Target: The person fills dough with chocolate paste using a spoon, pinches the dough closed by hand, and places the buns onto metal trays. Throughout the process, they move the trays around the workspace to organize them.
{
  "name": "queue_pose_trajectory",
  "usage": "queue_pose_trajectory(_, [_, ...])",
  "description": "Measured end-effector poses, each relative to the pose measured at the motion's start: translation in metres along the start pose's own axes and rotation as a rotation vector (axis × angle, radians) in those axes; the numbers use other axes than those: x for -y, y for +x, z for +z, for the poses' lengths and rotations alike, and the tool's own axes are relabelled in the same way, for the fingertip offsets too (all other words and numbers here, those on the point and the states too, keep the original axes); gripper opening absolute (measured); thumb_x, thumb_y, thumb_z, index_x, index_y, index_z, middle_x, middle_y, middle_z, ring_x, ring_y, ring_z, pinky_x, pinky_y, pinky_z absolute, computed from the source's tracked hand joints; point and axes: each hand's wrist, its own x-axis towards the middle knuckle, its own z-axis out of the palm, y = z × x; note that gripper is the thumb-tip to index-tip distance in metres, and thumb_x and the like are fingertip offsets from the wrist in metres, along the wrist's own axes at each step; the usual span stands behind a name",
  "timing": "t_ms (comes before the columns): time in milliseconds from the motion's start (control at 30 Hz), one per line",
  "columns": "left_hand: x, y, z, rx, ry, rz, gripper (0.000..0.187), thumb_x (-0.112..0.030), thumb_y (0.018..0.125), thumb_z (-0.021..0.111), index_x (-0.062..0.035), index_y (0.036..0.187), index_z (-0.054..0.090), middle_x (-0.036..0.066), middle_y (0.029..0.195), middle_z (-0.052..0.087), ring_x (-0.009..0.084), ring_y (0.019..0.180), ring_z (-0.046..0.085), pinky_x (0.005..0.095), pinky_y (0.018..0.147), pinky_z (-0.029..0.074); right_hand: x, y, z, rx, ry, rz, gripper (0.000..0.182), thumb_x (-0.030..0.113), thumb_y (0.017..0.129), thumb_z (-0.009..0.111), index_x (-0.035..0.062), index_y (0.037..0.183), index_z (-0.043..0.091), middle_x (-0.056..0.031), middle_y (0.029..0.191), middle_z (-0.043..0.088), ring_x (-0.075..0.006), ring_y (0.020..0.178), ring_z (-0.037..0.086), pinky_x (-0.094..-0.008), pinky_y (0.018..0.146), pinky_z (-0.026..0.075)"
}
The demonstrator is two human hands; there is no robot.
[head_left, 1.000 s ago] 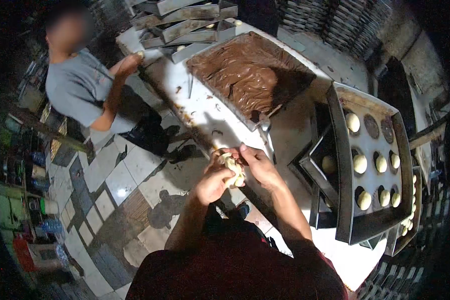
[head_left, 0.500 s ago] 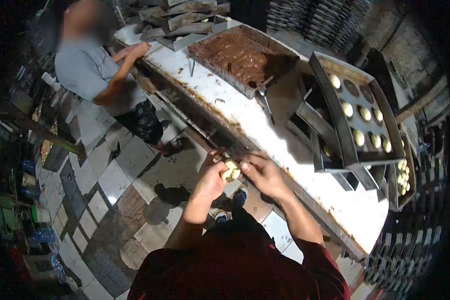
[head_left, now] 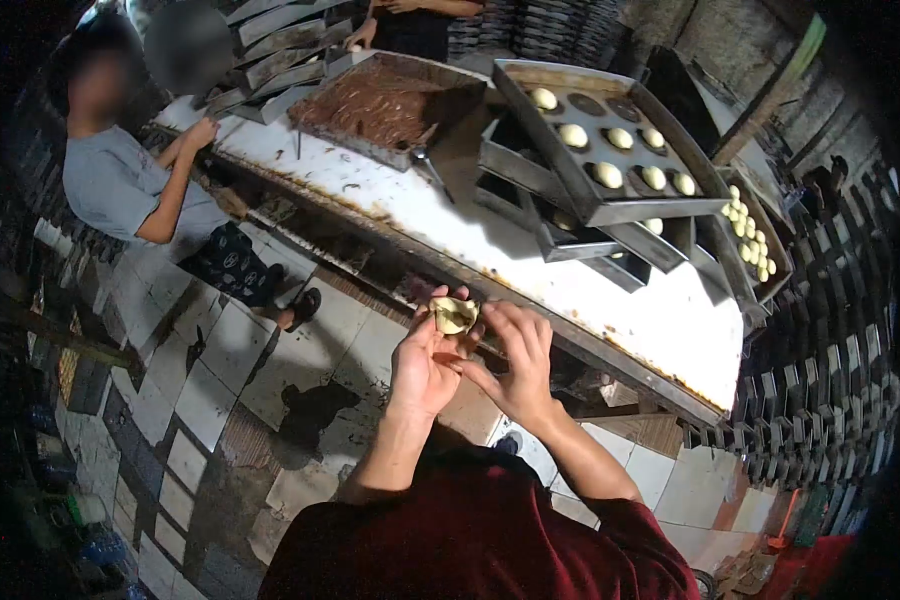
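A small piece of pale yellow dough [head_left: 456,316], pressed into a hollow cup, rests in the fingers of my left hand [head_left: 422,366]. Its opening faces up toward me, and the inside looks bare and shaded. My right hand [head_left: 518,358] is close against the right side of the dough. Its fingertips are at the rim, while its thumb is spread apart and points toward my left palm. Both hands are in front of my body, just short of the table edge.
On the white table [head_left: 370,190] stand a tray of brown filling [head_left: 370,108], a metal utensil [head_left: 434,176] and stacked metal pans holding dough balls [head_left: 608,175]. Another tray [head_left: 760,235] holds more balls. A co-worker [head_left: 140,185] stands at left; another person's arm shows behind the table.
My view has shifted, so the table and pans sit further left. The dough, earlier pinched between both hands, now shows as an open cup in my left hand. My right thumb has moved away from it.
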Motion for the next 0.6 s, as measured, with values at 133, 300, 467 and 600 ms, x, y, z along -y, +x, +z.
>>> queue_pose_trajectory(133, [0.061,-0.019,0.028,0.097,-0.055,-0.039,0.031,-0.019,0.096,0.033,-0.0121,0.123,0.045,0.009,0.131,0.046,0.0192,0.114,0.046,0.0359,0.096,0.038,-0.027,-0.037,-0.030,-0.088,0.398,0.343,0.064,0.014,0.065,0.079,-0.0004,0.118,0.047,-0.0145,0.105,0.050,-0.0272,0.093,0.050,-0.0354,0.079,0.042])
queue_pose_trajectory(300, [0.153,-0.042,0.074,0.191,-0.073,-0.077,0.032,-0.023,0.096,0.037,-0.0107,0.125,0.043,0.009,0.135,0.040,0.0204,0.118,0.042,0.0355,0.101,0.032,-0.064,-0.093,-0.081,-0.288,0.585,0.437,0.040,0.005,0.071,0.073,-0.0017,0.105,0.053,-0.0112,0.100,0.050,-0.0207,0.088,0.054,-0.0299,0.072,0.046])
queue_pose_trajectory(467, [0.217,-0.051,0.089,0.173,0.407,0.260,0.032,-0.023,0.097,0.037,-0.0040,0.123,0.040,0.013,0.125,0.045,0.0224,0.111,0.047,0.0351,0.094,0.040,-0.086,-0.125,-0.128,-0.335,0.789,0.418,0.036,-0.003,0.076,0.067,-0.0018,0.108,0.052,-0.0095,0.105,0.049,-0.0159,0.099,0.052,-0.0275,0.084,0.044])
queue_pose_trajectory(600, [0.217,-0.056,0.098,0.120,0.274,0.233,0.033,-0.029,0.097,0.039,-0.0027,0.116,0.045,0.013,0.115,0.050,0.0246,0.108,0.049,0.0392,0.088,0.044,-0.069,-0.129,-0.130,-0.397,1.064,0.516,0.050,-0.007,0.076,0.065,-0.0024,0.120,0.041,-0.0087,0.111,0.048,-0.0164,0.102,0.050,-0.0270,0.088,0.041])
